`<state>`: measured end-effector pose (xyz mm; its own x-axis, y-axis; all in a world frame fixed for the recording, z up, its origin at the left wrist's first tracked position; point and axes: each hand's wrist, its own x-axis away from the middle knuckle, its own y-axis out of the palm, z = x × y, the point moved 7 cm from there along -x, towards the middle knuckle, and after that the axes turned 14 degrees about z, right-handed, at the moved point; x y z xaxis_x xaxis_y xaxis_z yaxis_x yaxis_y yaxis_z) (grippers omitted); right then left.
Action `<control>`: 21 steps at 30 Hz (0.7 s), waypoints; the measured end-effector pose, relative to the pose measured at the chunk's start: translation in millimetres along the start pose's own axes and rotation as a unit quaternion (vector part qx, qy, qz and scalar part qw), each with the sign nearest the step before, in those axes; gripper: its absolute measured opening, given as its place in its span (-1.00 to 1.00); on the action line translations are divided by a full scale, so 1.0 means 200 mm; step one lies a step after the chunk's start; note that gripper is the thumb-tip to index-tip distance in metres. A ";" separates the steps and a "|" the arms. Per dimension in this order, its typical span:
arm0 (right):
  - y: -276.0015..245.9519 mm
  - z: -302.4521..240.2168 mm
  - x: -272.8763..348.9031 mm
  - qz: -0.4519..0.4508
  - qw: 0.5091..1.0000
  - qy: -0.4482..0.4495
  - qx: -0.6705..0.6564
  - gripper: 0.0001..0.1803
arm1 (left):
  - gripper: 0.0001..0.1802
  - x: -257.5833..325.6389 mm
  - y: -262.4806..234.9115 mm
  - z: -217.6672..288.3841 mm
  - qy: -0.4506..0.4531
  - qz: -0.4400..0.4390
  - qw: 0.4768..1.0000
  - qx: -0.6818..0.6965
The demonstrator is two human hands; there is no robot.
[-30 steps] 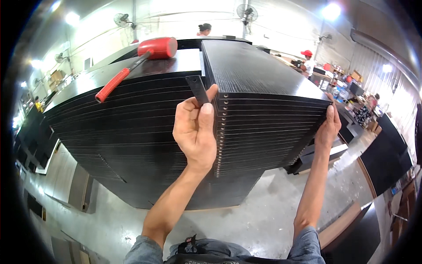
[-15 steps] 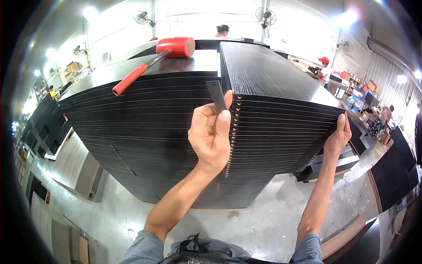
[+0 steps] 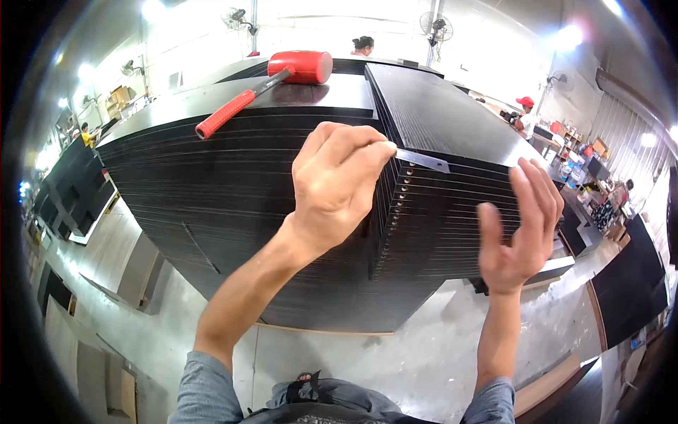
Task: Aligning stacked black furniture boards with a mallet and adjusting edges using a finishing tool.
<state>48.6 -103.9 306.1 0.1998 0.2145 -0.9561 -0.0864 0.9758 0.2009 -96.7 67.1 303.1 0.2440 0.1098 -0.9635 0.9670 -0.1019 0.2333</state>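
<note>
My left hand [image 3: 335,177] pinches a thin flat metal strip [image 3: 424,161] with a small hole near its end. The strip points right, across the front edge of the right-hand stack of black panels [image 3: 452,116]. Round holes run down that stack's near corner. Lifted in front of the same stack, my right hand [image 3: 524,226] has its fingers apart and nothing in it. Beside it stands a wider stack of black panels [image 3: 233,166], partly hidden by my left hand and forearm. On top of this left stack lies a red mallet [image 3: 304,67], its handle toward me.
Pale boards [image 3: 127,275] stand at the left. A black panel [image 3: 632,283] leans at the right. Beyond the stacks are a person in a red cap [image 3: 524,113], another person's head [image 3: 363,46] and wall fans [image 3: 436,28]. Shelves with goods are at the far right.
My left hand has turned over, swinging the strip from upright to nearly level and pointing right. My right hand has come off the panel corner and opened. The view has shifted slightly.
</note>
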 end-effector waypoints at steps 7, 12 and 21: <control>0.29 -0.17 -0.05 -0.055 0.990 -0.128 -0.020 -0.63 | -0.72 -0.04 0.04 0.02 0.137 -0.074 0.987 -0.045; 0.39 -0.10 -0.02 -0.057 0.992 -0.103 -0.042 -0.69 | -0.74 -0.03 0.03 -0.02 0.134 -0.051 0.989 -0.026; 0.41 0.08 0.01 -0.137 0.990 0.001 -0.045 -0.63 | -0.66 0.05 0.04 -0.12 0.047 -0.035 0.998 0.024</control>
<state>58.2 -22.5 323.9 0.2257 -0.0573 -0.9725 -0.1154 0.9897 -0.0850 -85.0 90.5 299.3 0.1845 0.2109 -0.9599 0.9778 -0.1381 0.1575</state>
